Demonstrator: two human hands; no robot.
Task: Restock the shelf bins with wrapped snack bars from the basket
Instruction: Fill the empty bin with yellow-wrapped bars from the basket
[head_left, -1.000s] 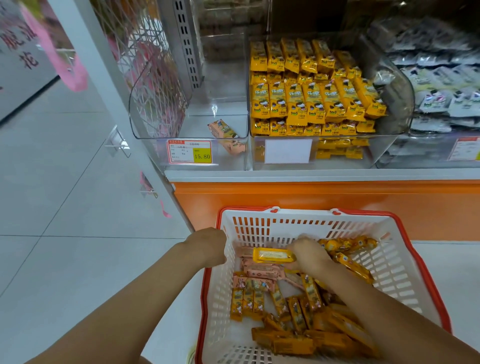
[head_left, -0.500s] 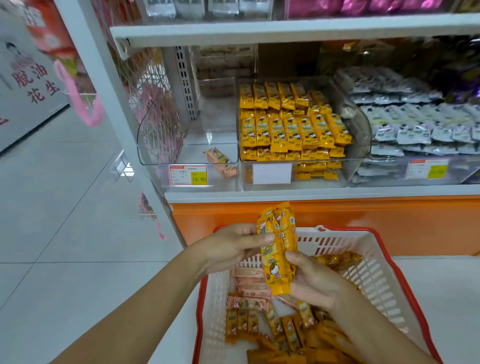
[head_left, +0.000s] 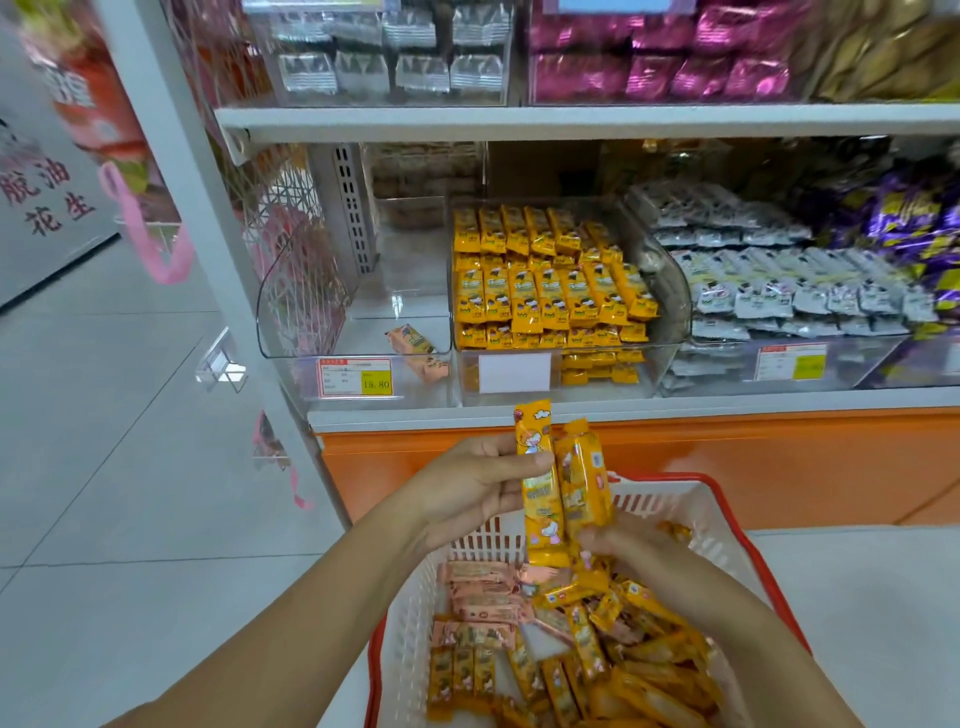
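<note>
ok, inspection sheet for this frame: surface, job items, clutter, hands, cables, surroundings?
Surface: white shelf ledge, orange base below.
Job's things: basket holds orange and pink loose bars; middle bin full of stacked bars; left bin holds one pink bar.
Clutter: nothing seen.
Grippers: left hand and right hand grip an orange bundle upright over the basket.
Cables: nothing seen.
Surroundings: grey packets right; pink packs, silver packs above the upper shelf.

Glossy foil-wrapped snack bars, clear plastic bins, white plastic basket.

Left grip, right grip: both curled tight.
</note>
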